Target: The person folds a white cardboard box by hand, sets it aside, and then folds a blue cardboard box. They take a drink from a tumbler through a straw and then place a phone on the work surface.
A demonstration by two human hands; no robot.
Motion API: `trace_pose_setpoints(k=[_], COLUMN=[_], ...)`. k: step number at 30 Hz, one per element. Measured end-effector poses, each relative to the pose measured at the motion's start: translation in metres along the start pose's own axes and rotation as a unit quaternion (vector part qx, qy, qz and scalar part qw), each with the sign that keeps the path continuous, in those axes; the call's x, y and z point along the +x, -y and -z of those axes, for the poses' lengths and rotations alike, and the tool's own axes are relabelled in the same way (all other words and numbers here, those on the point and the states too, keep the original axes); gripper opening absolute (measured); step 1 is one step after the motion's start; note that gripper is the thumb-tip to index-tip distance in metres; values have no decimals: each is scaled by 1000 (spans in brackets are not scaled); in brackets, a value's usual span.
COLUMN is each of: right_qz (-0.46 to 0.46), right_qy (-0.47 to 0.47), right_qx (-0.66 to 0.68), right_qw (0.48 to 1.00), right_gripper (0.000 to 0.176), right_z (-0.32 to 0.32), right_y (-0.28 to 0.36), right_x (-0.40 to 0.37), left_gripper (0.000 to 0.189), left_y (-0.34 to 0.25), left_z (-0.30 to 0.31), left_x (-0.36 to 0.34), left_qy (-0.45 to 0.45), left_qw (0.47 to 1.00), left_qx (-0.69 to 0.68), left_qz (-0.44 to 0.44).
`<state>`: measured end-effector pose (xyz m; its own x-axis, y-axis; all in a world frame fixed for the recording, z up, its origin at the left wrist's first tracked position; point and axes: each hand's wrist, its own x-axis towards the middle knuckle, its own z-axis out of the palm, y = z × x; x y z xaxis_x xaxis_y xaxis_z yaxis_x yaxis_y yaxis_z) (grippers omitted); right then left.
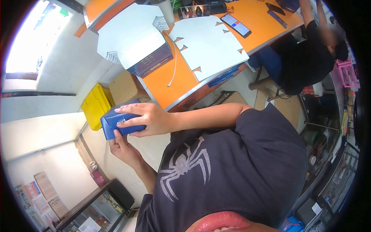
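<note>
A small blue box (109, 120) with white print on its faces is held between my two hands, out in front of my chest. My right hand (148, 119) lies over the top and near side, fingers spread along the box. From below, my left hand (125, 152) grips the lower edge, its thumb pressed on the end face. The left hand's other fingers are partly hidden behind the box. Beyond the hands, on the orange table (156, 89), stands a stack of flat white cardboard sheets (129, 33) with dark blue printed edges.
Notched white sheets (210, 48) lie on the table by a lit phone (235, 25) and a white cable (174, 67). A propped screen (193, 11) stands behind. A yellow bin (94, 106) and brown stool (127, 91) are beside the table. Another person (305, 58) sits at right.
</note>
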<state>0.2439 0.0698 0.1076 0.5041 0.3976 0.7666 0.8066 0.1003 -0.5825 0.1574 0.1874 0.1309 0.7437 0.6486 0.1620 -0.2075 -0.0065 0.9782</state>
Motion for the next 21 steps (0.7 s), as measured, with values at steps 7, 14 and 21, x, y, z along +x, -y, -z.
trace_pose_setpoints(k=[7, 14, 21], right_qz=[-8, -5, -31], right_qy=[11, 9, 18], right_qx=[24, -9, 24], right_qw=[1000, 1000, 999], right_gripper=[38, 43, 43], right_z=[6, 2, 6], right_y=[1, -4, -2], right_x=[3, 0, 1], left_gripper=[31, 29, 31], left_y=[9, 4, 11], left_z=[13, 7, 7], left_x=[6, 5, 4], left_qy=[49, 57, 59], left_qw=[999, 998, 994], left_qx=[-16, 15, -78], left_qz=[4, 11, 42])
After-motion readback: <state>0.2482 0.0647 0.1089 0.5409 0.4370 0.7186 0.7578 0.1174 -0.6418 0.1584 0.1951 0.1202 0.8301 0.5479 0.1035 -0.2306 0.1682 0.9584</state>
